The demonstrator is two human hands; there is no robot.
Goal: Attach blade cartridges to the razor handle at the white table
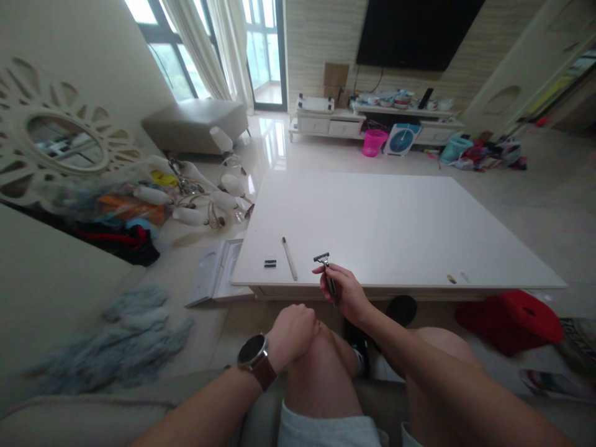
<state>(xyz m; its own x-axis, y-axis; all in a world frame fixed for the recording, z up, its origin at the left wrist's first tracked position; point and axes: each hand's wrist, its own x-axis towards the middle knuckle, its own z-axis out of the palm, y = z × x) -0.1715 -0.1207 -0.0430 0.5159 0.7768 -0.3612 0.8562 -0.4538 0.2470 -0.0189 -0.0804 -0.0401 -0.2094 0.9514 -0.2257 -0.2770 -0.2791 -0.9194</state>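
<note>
One white table (395, 217), held razor (325, 268), glossy floor (321, 155)

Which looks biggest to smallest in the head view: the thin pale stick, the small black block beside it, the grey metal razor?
1. Thin pale stick, longest.
2. Grey metal razor, partly hidden in the right hand and nearer the camera, so unsure against the stick.
3. Small black block, clearly smallest.

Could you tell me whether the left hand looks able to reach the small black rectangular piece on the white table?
Probably yes: the left hand rests closed on the knee, and the small black rectangular piece lies near the front edge of the white table, with nothing between them.
</note>
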